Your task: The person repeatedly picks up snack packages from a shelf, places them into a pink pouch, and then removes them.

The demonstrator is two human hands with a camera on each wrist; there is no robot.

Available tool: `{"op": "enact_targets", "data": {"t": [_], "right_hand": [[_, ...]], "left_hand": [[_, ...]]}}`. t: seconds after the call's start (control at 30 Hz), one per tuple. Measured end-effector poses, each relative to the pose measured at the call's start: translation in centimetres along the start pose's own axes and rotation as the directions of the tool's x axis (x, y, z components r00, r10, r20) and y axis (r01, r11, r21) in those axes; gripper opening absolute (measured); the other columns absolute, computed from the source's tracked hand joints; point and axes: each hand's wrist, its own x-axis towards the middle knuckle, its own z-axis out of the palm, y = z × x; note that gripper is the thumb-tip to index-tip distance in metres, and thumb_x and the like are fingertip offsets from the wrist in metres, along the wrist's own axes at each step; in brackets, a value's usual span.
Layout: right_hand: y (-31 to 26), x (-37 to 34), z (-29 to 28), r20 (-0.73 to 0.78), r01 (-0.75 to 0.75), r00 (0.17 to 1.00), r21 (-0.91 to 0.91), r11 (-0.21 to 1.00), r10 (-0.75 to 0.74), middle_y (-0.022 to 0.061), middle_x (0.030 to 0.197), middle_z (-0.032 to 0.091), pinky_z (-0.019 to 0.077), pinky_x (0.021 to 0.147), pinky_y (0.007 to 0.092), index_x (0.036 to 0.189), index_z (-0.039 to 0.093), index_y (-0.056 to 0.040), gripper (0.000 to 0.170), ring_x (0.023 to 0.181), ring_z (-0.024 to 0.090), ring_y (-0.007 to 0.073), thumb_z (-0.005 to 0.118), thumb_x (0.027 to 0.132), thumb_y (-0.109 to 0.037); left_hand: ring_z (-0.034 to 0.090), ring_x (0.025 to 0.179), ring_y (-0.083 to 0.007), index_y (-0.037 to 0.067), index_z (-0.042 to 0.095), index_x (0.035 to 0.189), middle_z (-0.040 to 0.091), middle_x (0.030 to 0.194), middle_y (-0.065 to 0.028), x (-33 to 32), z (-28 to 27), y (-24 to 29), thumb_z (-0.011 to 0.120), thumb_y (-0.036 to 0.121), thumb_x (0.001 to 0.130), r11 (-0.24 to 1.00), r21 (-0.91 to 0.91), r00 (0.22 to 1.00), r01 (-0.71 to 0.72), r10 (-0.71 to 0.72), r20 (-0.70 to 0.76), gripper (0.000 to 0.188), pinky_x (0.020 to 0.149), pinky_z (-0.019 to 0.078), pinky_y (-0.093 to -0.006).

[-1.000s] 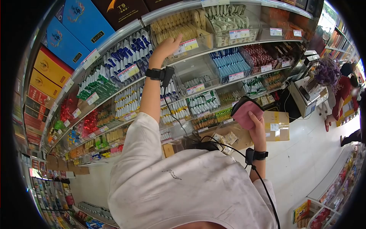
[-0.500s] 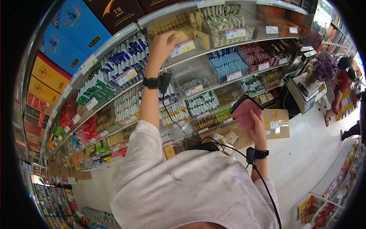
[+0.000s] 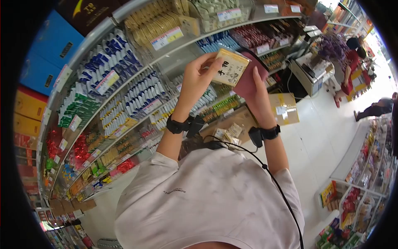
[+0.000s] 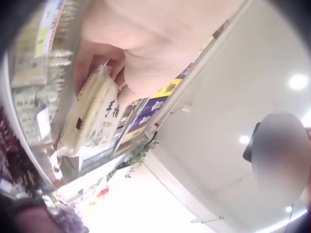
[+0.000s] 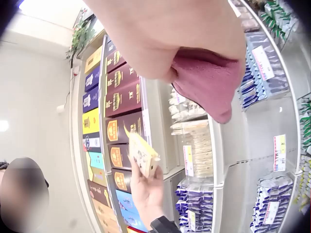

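The left hand [image 3: 199, 79] pinches a flat clear-wrapped packet [image 3: 230, 67] with black characters and a small drawing; the left wrist view shows its layered side, the packet [image 4: 92, 114] held between thumb and fingers. In the right wrist view that hand [image 5: 148, 191] holds the packet [image 5: 143, 153] upright. The right hand [image 3: 259, 93] grips a pink cloth-like item with a dark edge [image 3: 245, 85], just right of and partly behind the packet. Seen from the right wrist, the pink item [image 5: 209, 85] hangs from the curled fingers.
Shelves hold clear bins of wrapped snacks, with similar tan packets [image 3: 155, 27] at the top and blue-white ones [image 3: 108, 62] to the left. A cardboard box [image 3: 284, 108] sits on the floor at right. A person in red [image 3: 350, 68] is farther back near purple flowers [image 3: 331, 46].
The left hand has come away from the tan packet bin, down and to the right, with one packet. The right hand has risen with the pink item, and the two hands are now close together.
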Motion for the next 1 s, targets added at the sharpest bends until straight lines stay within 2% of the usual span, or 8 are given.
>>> {"op": "enact_targets", "data": {"t": [0.27,0.37,0.47,0.6,0.67,0.77,0.9,1.0], "right_hand": [[2.9,-1.5,2.1,-0.113,0.025,0.993,-0.156,0.987,-0.043,0.0030,0.127,0.063,0.0545,0.083,0.0283,0.141,0.051,-0.0125,0.044,0.109,0.063,0.0113,0.065,0.099,-0.011],[4.0,-1.1,1.8,-0.081,0.126,0.982,-0.408,0.904,-0.173,0.0026,0.124,0.063,0.0535,0.083,0.0269,0.139,0.053,-0.0107,0.042,0.107,0.061,0.0092,0.064,0.099,-0.008],[4.5,-1.5,2.7,-0.110,0.152,0.962,-0.543,0.826,-0.250,0.0041,0.124,0.062,0.0513,0.085,0.0252,0.139,0.053,-0.0058,0.042,0.108,0.059,0.0090,0.063,0.099,-0.007],[6.5,-1.4,2.9,0.037,0.332,0.902,-0.695,0.638,-0.429,0.0087,0.132,0.060,0.0475,0.095,0.0267,0.142,0.048,0.0021,0.044,0.113,0.057,0.0123,0.058,0.100,-0.004],[7.4,-1.9,3.5,0.129,0.411,0.872,-0.717,0.564,-0.472,0.0115,0.138,0.058,0.0442,0.102,0.0290,0.145,0.044,0.0048,0.045,0.118,0.056,0.0149,0.053,0.101,-0.003],[8.4,-4.1,2.9,-0.014,0.136,0.962,-0.839,0.527,-0.272,0.0014,0.104,0.060,0.0448,0.086,0.0247,0.131,0.055,0.0024,0.043,0.096,0.054,0.0093,0.036,0.112,-0.031],[8.2,-2.4,3.8,-0.079,0.052,0.984,-0.725,0.687,-0.158,0.0117,0.131,0.060,0.0473,0.097,0.0279,0.147,0.045,0.0026,0.056,0.112,0.059,0.0165,0.029,0.112,-0.037],[8.7,-1.3,5.0,-0.147,0.034,0.982,-0.483,0.875,-0.119,0.0034,0.099,0.063,0.0476,0.074,0.0245,0.137,0.056,0.0001,0.060,0.084,0.058,0.0102,0.031,0.111,-0.048]], "left_hand": [[0.065,0.089,-0.0144,-0.002,0.068,0.119,0.065,0.101,-0.0060,-2.5,-0.7,-2.3,0.073,0.019,0.095,0.960,0.277,0.999,-0.038,0.044,-0.015,0.033,0.079,0.0535,-0.0295],[0.065,0.097,-0.0188,0.001,0.064,0.126,0.065,0.111,-0.0101,-3.2,-0.9,-3.3,0.073,0.015,0.094,0.758,0.598,0.911,-0.260,0.398,-0.108,0.036,0.083,0.0540,-0.0331],[0.064,0.106,-0.0241,0.002,0.057,0.136,0.063,0.119,-0.0141,-4.7,-0.5,-2.3,0.072,0.011,0.093,0.909,0.388,0.980,-0.152,0.189,-0.058,0.046,0.088,0.0540,-0.0364],[0.058,0.124,-0.0281,-0.001,0.045,0.147,0.058,0.132,-0.0196,-5.7,0.0,-2.9,0.063,0.019,0.101,0.902,0.360,0.969,-0.238,0.246,0.023,0.053,0.101,0.0491,-0.0359],[0.056,0.121,-0.0331,-0.004,0.044,0.147,0.056,0.130,-0.0217,-6.1,0.6,-4.0,0.060,0.024,0.103,0.983,0.146,0.993,-0.111,0.115,-0.024,0.055,0.102,0.0460,-0.0388],[0.057,0.121,-0.0312,-0.005,0.042,0.148,0.054,0.134,-0.0214,-6.8,0.0,-3.9,0.059,0.030,0.104,0.999,-0.015,0.999,0.030,-0.030,-0.013,0.059,0.101,0.0467,-0.0379],[0.060,0.117,-0.0252,-0.003,0.046,0.146,0.056,0.133,-0.0177,-7.8,-0.8,-4.7,0.070,0.029,0.097,0.985,-0.121,0.991,0.119,-0.110,0.074,0.063,0.093,0.0529,-0.0336],[0.061,0.116,-0.0196,-0.001,0.047,0.146,0.061,0.128,-0.0124,-8.1,-2.0,-5.5,0.074,0.026,0.095,0.979,-0.152,0.984,0.134,-0.113,0.141,0.064,0.090,0.0542,-0.0307]]}}
